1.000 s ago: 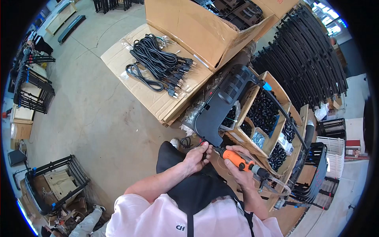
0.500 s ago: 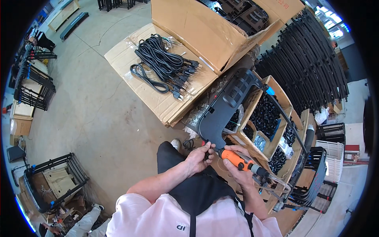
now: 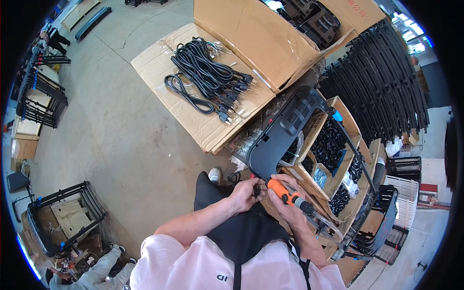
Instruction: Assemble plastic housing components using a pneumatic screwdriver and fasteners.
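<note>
Power tool [image 3: 279, 190] by the panel's [image 3: 271, 151] near corner: a fastening step, it seems!
Head view: right hand [image 3: 286, 205] grip wraps the smooth orange casing; left hand [image 3: 244, 195] fingers curl around small black pieces [image 3: 256, 192]. The matte, curved, vented panel slants just ahead; next calls for steady alignment.

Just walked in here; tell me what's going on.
A person grips an orange power tool in the right hand, its front end close to the left hand, which holds small black pieces. Both hands are at the near end of a black vented panel; whether the tool touches it is unclear. A wooden bin of black parts sits right; black cables lie on cardboard ahead.
</note>
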